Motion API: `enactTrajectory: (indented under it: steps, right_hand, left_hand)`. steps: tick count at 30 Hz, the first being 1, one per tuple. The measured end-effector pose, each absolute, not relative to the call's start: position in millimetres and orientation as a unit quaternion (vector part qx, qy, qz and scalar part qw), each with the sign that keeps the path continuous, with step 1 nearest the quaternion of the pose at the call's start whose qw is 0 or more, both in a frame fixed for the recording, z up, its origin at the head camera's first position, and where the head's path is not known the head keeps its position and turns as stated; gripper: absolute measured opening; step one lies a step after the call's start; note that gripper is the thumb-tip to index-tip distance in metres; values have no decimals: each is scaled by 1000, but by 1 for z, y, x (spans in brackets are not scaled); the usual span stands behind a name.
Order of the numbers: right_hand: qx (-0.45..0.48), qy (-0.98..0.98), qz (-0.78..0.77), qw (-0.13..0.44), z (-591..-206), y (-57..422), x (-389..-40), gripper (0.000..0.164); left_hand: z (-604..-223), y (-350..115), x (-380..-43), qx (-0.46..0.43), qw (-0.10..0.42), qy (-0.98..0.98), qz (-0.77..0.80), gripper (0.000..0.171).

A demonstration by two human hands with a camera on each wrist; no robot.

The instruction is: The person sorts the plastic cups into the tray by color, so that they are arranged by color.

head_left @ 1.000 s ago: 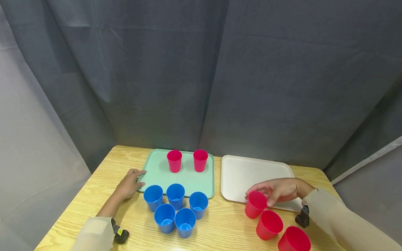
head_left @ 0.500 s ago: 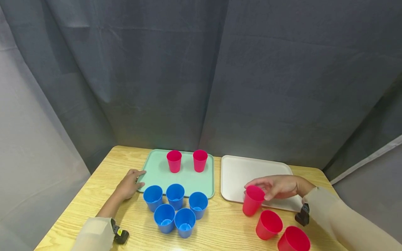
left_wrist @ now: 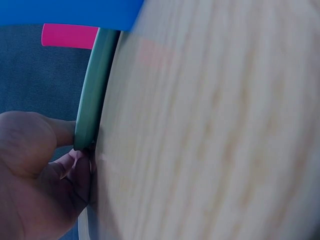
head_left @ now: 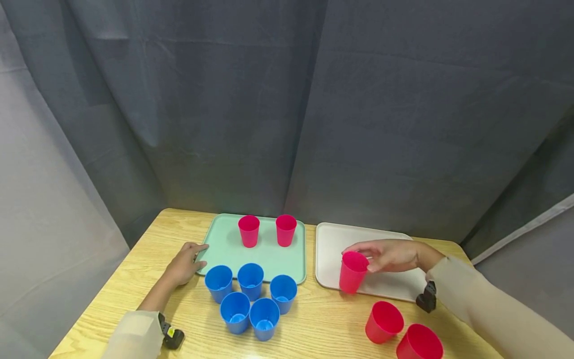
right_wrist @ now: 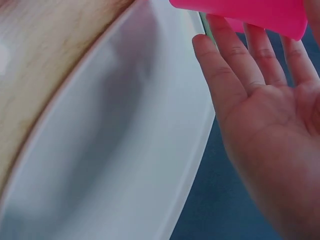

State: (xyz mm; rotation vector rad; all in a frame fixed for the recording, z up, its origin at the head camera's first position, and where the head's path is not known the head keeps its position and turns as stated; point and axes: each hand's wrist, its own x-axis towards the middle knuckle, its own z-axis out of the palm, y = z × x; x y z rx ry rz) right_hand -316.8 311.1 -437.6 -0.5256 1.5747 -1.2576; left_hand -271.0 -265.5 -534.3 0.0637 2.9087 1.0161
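Note:
In the head view my right hand [head_left: 390, 255] grips a red cup [head_left: 353, 273] over the near left part of the white tray [head_left: 394, 286]. The right wrist view shows the fingers round the lower side of that pink-red cup [right_wrist: 250, 11], above the tray [right_wrist: 125, 150]. My left hand [head_left: 184, 264] is at the left edge of the green tray [head_left: 269, 262]. Up close in the left wrist view, that hand [left_wrist: 35, 165] pinches the tray's rim [left_wrist: 92, 100], thumb on one side and fingers on the other. Two red cups, a left one [head_left: 249, 232] and a right one [head_left: 285, 231], stand upright on the green tray.
Several blue cups [head_left: 236, 311] stand clustered in front of the green tray. Two more red cups, one nearer the tray [head_left: 384, 322] and one at the front [head_left: 420, 343], stand on the wooden table [head_left: 323, 329] at the right. Dark curtains [head_left: 287, 124] hang behind.
My right hand has lifted the red cup from beside the other two and carried it left and away from me, to the white tray. The left hand has stayed still.

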Motion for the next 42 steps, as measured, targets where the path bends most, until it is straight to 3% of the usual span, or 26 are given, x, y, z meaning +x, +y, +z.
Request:
enactTrajectory:
  steps: [15, 24, 42]
  right_hand:
    - [-211, 718, -510, 425, -427, 263, -333, 64]
    - [-244, 710, -526, 399, -431, 227, -338, 61]
    - [-203, 736, -537, 359, -444, 150, -337, 66]
  left_hand:
    - [-536, -265, -272, 18, 30, 944, 327, 50]
    - [-535, -265, -272, 17, 31, 944, 328, 50]
    - [-535, -262, -275, 25, 26, 945, 325, 49]
